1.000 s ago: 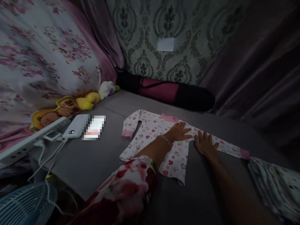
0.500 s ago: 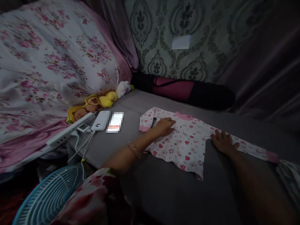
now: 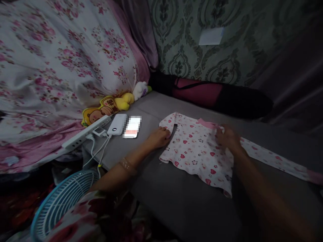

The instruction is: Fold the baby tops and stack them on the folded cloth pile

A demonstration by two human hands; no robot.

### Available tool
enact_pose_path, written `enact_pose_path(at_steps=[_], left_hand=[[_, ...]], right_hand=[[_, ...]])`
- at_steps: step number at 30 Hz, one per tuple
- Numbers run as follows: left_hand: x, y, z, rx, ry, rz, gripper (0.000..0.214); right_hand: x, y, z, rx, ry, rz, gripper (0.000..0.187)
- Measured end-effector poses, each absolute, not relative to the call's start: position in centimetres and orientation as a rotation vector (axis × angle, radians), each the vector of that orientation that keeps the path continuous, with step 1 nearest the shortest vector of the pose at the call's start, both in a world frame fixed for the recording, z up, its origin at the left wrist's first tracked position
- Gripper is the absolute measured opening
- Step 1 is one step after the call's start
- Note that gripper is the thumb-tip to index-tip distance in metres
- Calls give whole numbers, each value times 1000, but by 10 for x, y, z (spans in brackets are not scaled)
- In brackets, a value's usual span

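Observation:
A small white long-sleeved top (image 3: 196,151) with pink hearts and pink cuffs lies flat on a grey bed surface (image 3: 181,201). My left hand (image 3: 158,137) rests at the end of the top's left sleeve, fingers curled over the cuff. My right hand (image 3: 227,138) is on the top near its pink collar, blurred by motion. The right sleeve (image 3: 277,161) stretches out to the right edge of the view.
A white power strip (image 3: 85,132), a white power bank (image 3: 117,124) and a blurred card lie left of the top. Plush toys (image 3: 111,106) sit against a floral quilt (image 3: 60,60). A blue fan (image 3: 60,201) stands low left; a dark and pink roll (image 3: 214,97) lies along the wall.
My left hand slid left from the top's chest to the left sleeve cuff. My right hand moved from the right sleeve up towards the collar. The view panned left.

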State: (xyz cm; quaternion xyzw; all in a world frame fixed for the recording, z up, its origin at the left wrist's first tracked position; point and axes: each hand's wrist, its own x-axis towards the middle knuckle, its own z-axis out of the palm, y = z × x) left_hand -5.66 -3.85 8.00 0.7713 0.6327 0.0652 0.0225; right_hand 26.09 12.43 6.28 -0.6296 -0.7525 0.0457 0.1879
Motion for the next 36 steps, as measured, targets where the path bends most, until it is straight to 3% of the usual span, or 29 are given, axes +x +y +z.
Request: enact_pose_path(at_steps=[8,15,28,32,36], left_hand=[[-45,-37,77,2390,2070,62,31],[-56,-22,82,2261,2113,178,29],[-201,52,134,1424,1954,1087,14],[-226,67,115,1335,2057,1016,18],[-238,82,94,1568,2418,642,23]], right_hand=[[138,120,50,-1390,-2309,206,39],[79,124,41,-1379,-2421,315,42],[61,115,27,-1535,-2413,242,61],[61,113,30,-1567,-2420,257,64],[60,112,33,-1607,-2442,309,67]])
